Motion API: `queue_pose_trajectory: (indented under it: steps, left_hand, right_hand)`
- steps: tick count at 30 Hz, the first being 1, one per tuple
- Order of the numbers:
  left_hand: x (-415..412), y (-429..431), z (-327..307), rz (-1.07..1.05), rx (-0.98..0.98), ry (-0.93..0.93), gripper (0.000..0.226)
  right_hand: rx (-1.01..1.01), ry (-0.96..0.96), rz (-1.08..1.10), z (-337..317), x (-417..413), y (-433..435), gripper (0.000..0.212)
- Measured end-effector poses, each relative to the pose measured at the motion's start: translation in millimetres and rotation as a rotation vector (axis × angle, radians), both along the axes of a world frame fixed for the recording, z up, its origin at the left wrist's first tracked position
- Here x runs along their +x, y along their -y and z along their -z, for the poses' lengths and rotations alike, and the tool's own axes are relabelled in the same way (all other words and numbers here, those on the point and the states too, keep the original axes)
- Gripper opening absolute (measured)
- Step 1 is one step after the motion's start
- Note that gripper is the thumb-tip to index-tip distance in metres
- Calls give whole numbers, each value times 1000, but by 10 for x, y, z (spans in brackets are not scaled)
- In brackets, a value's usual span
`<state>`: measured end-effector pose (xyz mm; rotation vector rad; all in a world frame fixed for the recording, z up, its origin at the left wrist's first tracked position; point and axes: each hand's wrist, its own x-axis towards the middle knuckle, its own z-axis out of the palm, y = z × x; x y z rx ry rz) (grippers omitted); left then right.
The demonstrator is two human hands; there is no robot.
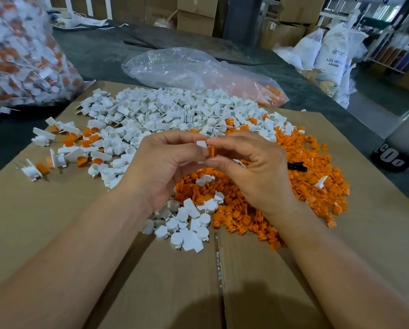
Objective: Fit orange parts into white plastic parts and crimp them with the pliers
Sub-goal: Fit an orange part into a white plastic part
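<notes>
- The left grip (165, 162), a bare hand raised over the middle of the heap, pinches a white part (202, 144) between thumb and forefinger. Only the part's flat tab and a lower edge show.
- The right grip (253, 167) meets it fingertip to fingertip and pinches an orange part (211, 151) against the white one. Most of the orange piece is hidden behind the fingers, so how far it is seated cannot be told.
- Below the hands, a white pile (175, 110) spreads left and far, and an orange pile (305, 162) spreads right. The two mix where they meet, partly covered by the wrists.
- Both piles lie on a cardboard sheet (56, 222) on the dark desk (99, 51).
- At the left of the cardboard are joined pieces (73, 148), white with orange showing.
- A black object (297, 166) lies half buried in the orange pile just right of the right grip. It is too hidden to identify.
- A clear bag (186, 65) lies beyond the piles, with a few orange bits in its right end.
- A full bag (16, 51) at far left is cut off by the frame and blurred.
- White sacks (331, 51) stand far right.
</notes>
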<state>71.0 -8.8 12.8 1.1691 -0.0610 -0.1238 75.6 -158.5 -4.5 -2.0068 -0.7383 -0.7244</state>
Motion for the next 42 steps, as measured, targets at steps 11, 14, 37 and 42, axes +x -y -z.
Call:
queue_pose_trajectory:
  steps: [11, 14, 37, 42]
  left_hand:
    - [12, -42, 5, 26, 108, -33, 22]
    - [12, -33, 8, 19, 90, -38, 18]
    - [36, -39, 13, -47, 213, -11, 13]
    - [36, -41, 8, -52, 217, -20, 14]
  right_hand:
    - [39, -10, 7, 16, 11, -3, 31]
    - [41, -22, 10, 21, 9, -4, 30]
    - [149, -227, -63, 29, 14, -9, 43]
    - [123, -252, -67, 17, 21, -4, 44]
